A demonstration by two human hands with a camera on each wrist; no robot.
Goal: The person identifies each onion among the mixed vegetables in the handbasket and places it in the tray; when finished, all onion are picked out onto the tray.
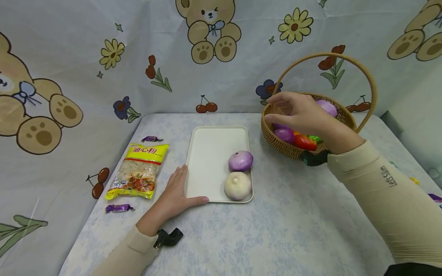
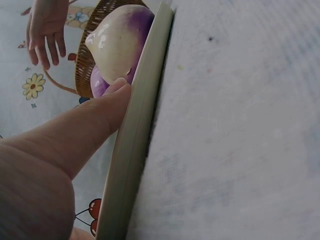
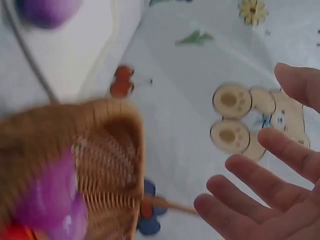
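Note:
My left hand (image 1: 176, 195) rests at the near left corner of a white rectangular tray (image 1: 208, 161), fingers along its left side. The thumb (image 2: 107, 102) is straight, its tip at the tray's near rim. On the tray's right side sit a purple onion-like vegetable (image 1: 240, 161) and, nearer, a round white-and-purple vegetable (image 1: 238, 186). Over the wicker basket (image 1: 281, 143) hovers my right hand (image 1: 304, 113), holding nothing, its fingers spread apart in the right wrist view. Inside the basket are several purple vegetables (image 1: 284, 136), a red one (image 1: 305, 142) and something green (image 1: 315, 138), partly hidden by the hand.
Left of the tray lies a yellow-topped bag of pasta (image 1: 138, 170), with purple-wrapped candies (image 1: 152, 138) behind and in front of it. The basket's tall handle (image 1: 371, 82) arches up. A printed cloth backdrop (image 1: 155, 38) stands behind the table. Small colourful items (image 1: 414, 181) lie at the right edge.

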